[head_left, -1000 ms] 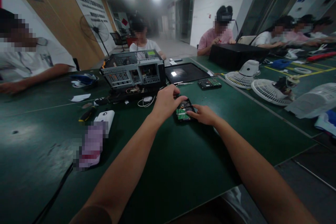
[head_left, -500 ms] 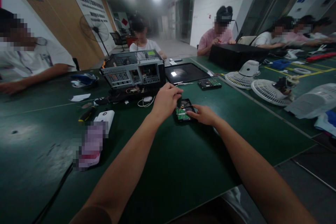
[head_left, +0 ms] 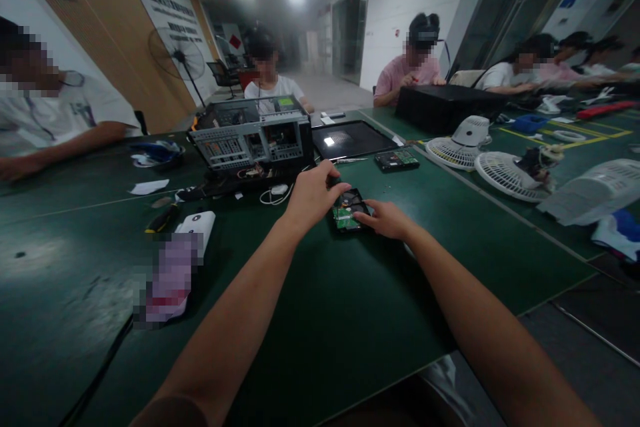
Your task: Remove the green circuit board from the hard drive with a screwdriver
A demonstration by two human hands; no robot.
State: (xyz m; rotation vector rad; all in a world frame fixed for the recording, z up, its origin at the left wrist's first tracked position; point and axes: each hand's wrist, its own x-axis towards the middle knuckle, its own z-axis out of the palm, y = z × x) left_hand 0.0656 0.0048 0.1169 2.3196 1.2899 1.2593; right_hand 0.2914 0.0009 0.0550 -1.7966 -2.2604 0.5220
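A hard drive (head_left: 345, 217) with a green circuit board lies on the green table in front of me. My left hand (head_left: 315, 195) is closed around the dark handle of a screwdriver (head_left: 333, 181) at the drive's far left corner. The fingers hide much of the tool, and I cannot tell exactly where its tip rests. My right hand (head_left: 384, 219) grips the drive's right edge, with its thumb lying over the board. A second hard drive (head_left: 397, 160) lies farther back on the right.
An opened computer case (head_left: 253, 137) stands beyond my left hand, beside a black panel (head_left: 355, 138). Fan parts (head_left: 453, 150) lie at the right. A phone (head_left: 175, 270) and a yellow-black screwdriver (head_left: 163, 220) are at the left. Several people sit around the table.
The screwdriver handle has tilted toward the far left within my left hand, whose fingers have shifted around it. My right hand keeps its hold on the hard drive. The view has moved slightly.
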